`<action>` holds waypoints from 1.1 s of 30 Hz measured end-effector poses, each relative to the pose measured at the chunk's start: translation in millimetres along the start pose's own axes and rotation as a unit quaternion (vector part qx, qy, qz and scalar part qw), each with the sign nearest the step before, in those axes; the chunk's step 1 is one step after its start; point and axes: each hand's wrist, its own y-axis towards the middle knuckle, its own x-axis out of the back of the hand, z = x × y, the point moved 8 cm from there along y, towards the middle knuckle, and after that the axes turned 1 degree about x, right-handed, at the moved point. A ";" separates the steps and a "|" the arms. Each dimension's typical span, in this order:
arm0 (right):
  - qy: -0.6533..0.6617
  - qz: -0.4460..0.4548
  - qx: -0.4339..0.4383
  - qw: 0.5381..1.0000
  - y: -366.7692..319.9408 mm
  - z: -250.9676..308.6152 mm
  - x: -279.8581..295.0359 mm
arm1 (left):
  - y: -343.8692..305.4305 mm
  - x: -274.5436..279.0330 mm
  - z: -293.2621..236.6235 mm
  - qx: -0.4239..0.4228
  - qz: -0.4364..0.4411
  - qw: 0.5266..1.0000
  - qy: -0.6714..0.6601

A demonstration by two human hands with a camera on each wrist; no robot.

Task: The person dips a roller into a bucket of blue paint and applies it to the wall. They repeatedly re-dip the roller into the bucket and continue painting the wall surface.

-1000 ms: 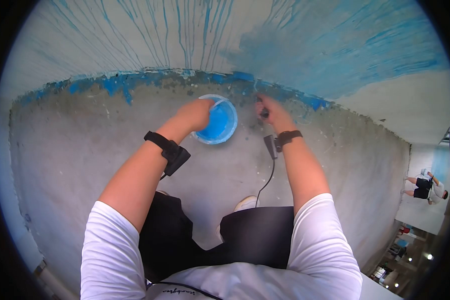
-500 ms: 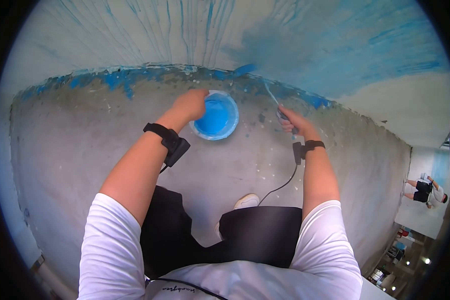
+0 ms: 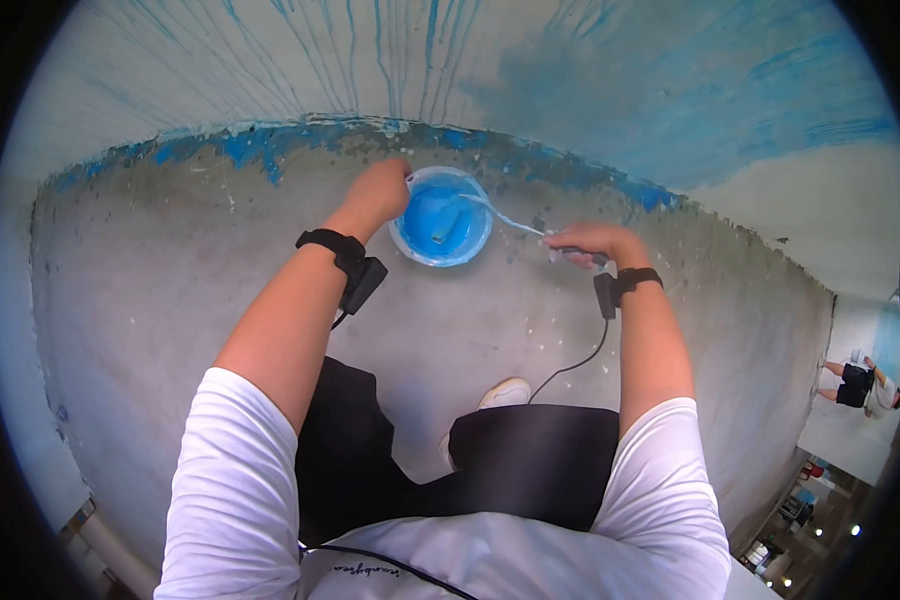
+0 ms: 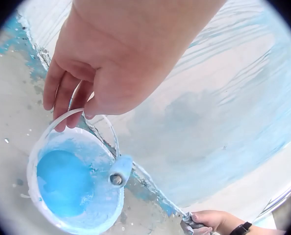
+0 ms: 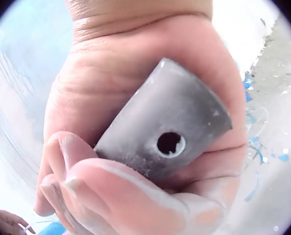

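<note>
In the head view my left hand [image 3: 378, 192] holds up a white bucket [image 3: 444, 262] of bright blue paint. Its fingers hook round the thin white bucket handle [image 4: 62, 117], as the left wrist view shows. My right hand [image 3: 590, 243] grips the grey handle [image 5: 150, 122] of a paint roller [image 3: 515, 222], fingers and thumb wrapped about it. The roller's thin, paint-streaked rod crosses the bucket's right rim. Its blue sleeve [image 4: 121, 171] is inside the bucket opening, beside the paint pool. Pale paint smears whiten the right fingers.
Ahead rises a white wall [image 3: 610, 110] with blue patches and drips. Blue splashes mark the grey concrete floor [image 3: 220, 270] along its foot. A cable [image 3: 580, 366] hangs from the right wrist camera. Another person [image 3: 865, 385] stands far right.
The roller has left the foot of the wall and entered the bucket. My right hand has drawn back to the right and nearer my body; the left still holds the bucket.
</note>
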 end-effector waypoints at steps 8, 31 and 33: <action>-0.240 -0.069 0.014 0.968 32.1 63.3 -27.4 | -2.3 -2.0 -11.9 -0.066 -0.007 0.997 0.046; -0.378 -0.112 -0.029 0.918 50.9 67.5 -33.5 | -7.2 -4.5 -21.9 -0.100 0.023 0.993 0.055; -0.365 -0.137 -0.010 0.921 54.2 68.1 -28.0 | -7.6 -4.2 -23.1 -0.099 0.022 0.993 0.055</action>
